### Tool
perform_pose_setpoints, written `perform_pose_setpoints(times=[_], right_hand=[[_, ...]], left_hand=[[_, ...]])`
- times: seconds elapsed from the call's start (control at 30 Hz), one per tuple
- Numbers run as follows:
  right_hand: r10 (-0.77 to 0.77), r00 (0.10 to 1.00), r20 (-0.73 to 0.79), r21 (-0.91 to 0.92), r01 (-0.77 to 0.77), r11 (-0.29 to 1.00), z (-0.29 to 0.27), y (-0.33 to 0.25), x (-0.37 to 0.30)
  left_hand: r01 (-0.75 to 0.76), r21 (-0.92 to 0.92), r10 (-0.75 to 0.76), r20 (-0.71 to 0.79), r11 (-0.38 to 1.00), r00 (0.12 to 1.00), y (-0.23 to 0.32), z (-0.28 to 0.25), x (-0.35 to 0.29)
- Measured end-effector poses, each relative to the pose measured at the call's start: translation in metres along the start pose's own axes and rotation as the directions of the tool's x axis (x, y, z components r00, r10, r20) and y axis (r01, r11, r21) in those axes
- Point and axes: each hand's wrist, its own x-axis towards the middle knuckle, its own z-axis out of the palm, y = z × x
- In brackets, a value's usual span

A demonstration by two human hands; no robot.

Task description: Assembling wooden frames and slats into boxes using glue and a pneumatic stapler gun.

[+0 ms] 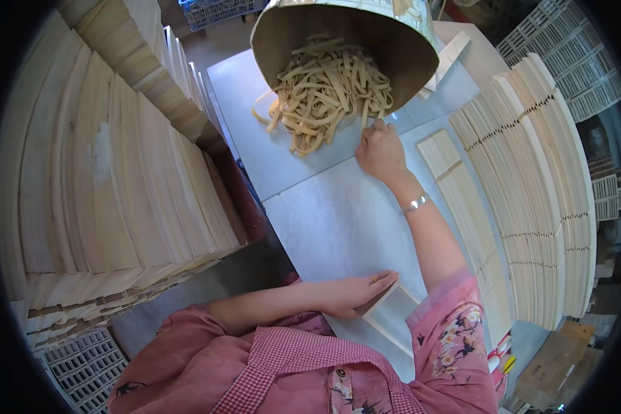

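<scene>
Stacked wooden boards: tall, along the left side.
Tabletop: pale, smooth, running away from the person.
Row of wooden slats: notched, packed close, along the right edge.
Container: brown inside, tipped, mouth toward the person, at the far end.
Flat tan bands: tangled heap, no common long axis, inside that mouth and spilling onto the tabletop; just beyond and left of the right hand, the nearer of 2.
Wooden frame: shallow, long side slanting toward the person, partly hidden by a sleeve.
Right hand: fingers curled at the heap's near edge; whether pinching 1 band, cannot tell.
Left hand: fingers straight, together, against the frame's end; thumb grip unclear.
</scene>
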Motion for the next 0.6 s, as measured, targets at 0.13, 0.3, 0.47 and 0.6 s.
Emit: perform_pose_setpoints(times=[0.13, 0.3, 0.47, 0.6], right_hand=[[0.001, 1.000, -0.012, 0.203, 0.001, 0.979, -0.053, -0.006, -0.073], [0.424, 0.906, -0.005, 0.608, -0.334, 0.721, -0.106, 0.002, -0.190], [0.656, 0.755, 0.027, 0.663, -0.504, 0.554, -0.116, -0.006, -0.248], [0.588, 0.804, 0.085, 0.443, -0.559, 0.701, -0.116, -0.035, -0.252]], left_hand=[[-0.039, -0.009, 0.038, -0.060, 0.999, 0.997, -0.004, -0.001, -0.001], [-0.043, -0.004, 0.043, -0.050, 0.999, 0.998, -0.007, -0.002, -0.002], [0.015, 0.091, -0.012, -0.035, 0.996, 0.999, -0.004, 0.000, 0.000], [0.096, 0.117, -0.089, -0.063, 0.988, 0.994, 0.002, -0.002, 0.000]])
